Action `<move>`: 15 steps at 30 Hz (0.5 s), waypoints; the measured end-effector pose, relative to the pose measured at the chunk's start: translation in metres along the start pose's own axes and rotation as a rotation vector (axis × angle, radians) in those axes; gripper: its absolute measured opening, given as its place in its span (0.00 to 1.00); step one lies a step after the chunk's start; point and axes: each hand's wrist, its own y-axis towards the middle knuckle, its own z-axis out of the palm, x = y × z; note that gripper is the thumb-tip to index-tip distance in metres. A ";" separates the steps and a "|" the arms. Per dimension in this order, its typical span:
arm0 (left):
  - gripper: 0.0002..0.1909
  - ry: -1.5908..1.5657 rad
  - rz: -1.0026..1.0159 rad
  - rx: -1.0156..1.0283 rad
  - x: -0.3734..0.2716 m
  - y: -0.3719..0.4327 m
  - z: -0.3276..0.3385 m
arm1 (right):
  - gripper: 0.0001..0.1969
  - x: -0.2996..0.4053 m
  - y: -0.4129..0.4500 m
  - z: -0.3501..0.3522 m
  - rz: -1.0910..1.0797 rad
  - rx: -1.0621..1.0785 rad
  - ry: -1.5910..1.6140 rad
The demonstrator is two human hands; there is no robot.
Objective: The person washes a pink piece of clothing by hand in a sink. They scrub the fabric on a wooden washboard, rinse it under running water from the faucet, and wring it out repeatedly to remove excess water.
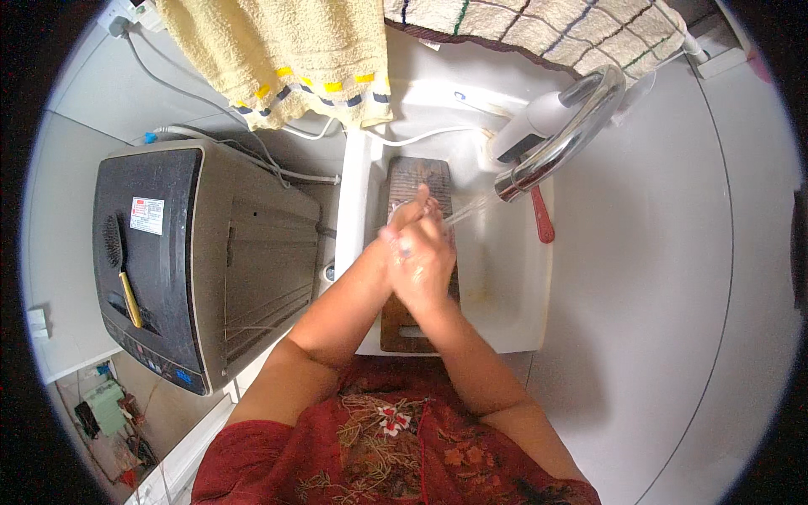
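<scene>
Over the white sink (pixel 505 284) my two wet hands are pressed together. On top, my right hand (pixel 421 259) is wrapped across my left hand (pixel 407 214), which is partly hidden and slightly blurred. Water runs from a curved chrome faucet (pixel 584 136) onto or just beside the hands. Beneath them a brown ridged washboard (pixel 420 173) lies in the sink, with a slot near its lower end. What looks like white lather shows at the left hand's edge.
A top-loading washing machine (pixel 167 271) stands left, with a yellow-handled brush (pixel 129 300) on its lid. A yellow towel (pixel 303 57) and a checked towel (pixel 530 31) hang above. A red-handled object (pixel 541 218) lies at the sink's right side. Hoses and cables run behind.
</scene>
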 end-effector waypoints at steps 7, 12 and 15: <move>0.19 -0.300 -0.381 0.661 0.028 0.011 -0.028 | 0.21 -0.078 0.055 -0.018 0.611 0.230 -0.008; 0.17 -0.169 -0.059 0.107 -0.031 -0.038 -0.021 | 0.17 -0.082 0.046 -0.060 1.049 0.065 0.932; 0.12 -0.046 0.105 0.072 -0.042 -0.044 -0.035 | 0.15 -0.104 0.037 -0.080 0.837 0.388 0.590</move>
